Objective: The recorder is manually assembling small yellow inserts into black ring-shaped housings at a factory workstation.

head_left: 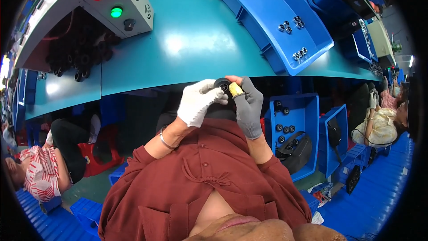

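In front of my chest, close to the table's near edge, a small black wheel (221, 84) with a light metal centre is held between both hands. My left hand (196, 102), in a white glove, is closed on its left side with thumb and fingers. My right hand (248, 107) wears a grey glove and has a yellow covering (235, 89) over the thumb tip. Its bare-tipped index finger reaches over the wheel's upper right edge, and the thumb lies beside it. The gloved fingers partly hide the wheel's rim.
A blue tray (256, 18) with several shiny metal parts sits on the green table (191, 53). A grey machine (120, 0) with red and green lights stands left, by a heap of black wheels (80, 60). A blue bin (307, 107) with wheels is right. Co-workers sit both sides.
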### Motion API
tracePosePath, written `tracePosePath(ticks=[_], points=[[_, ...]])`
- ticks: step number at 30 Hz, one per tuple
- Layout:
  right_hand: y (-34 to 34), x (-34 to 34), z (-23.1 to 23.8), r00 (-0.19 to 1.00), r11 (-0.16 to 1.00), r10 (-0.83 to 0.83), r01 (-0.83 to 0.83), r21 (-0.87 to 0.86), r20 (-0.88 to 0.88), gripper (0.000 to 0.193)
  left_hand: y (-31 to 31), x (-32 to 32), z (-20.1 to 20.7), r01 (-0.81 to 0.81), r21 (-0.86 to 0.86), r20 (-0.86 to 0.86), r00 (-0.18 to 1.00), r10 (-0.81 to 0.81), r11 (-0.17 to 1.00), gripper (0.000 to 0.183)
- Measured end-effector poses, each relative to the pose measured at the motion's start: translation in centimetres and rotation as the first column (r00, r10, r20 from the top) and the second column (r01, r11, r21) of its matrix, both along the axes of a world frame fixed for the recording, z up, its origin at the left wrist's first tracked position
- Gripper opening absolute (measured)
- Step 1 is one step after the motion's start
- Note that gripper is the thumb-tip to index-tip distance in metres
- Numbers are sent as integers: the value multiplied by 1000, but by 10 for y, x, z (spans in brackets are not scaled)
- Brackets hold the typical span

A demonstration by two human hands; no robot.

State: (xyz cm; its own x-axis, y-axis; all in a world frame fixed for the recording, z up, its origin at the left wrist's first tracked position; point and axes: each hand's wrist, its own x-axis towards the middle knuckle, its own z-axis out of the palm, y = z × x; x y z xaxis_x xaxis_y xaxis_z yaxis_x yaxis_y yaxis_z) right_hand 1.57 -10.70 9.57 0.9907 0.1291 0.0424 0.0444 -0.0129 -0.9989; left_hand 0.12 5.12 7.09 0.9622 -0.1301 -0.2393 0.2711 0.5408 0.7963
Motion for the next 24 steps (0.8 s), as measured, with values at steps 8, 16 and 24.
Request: tracePosePath(ticks=[8,16,24], points=[[-6,4,-2,995,993,89,-92,-80,-37,31,3,-5,-3,-32,-216,-137,991,2,976,27],[-15,2,0,956,976,190,-160,-148,222,49,-8,-9,7,30,-282,-135,988,-71,959,20],[-23,-4,3,906,959,211,-118,-259,367,42,-10,-7,-7,118,115,73,989,-126,986,19]])
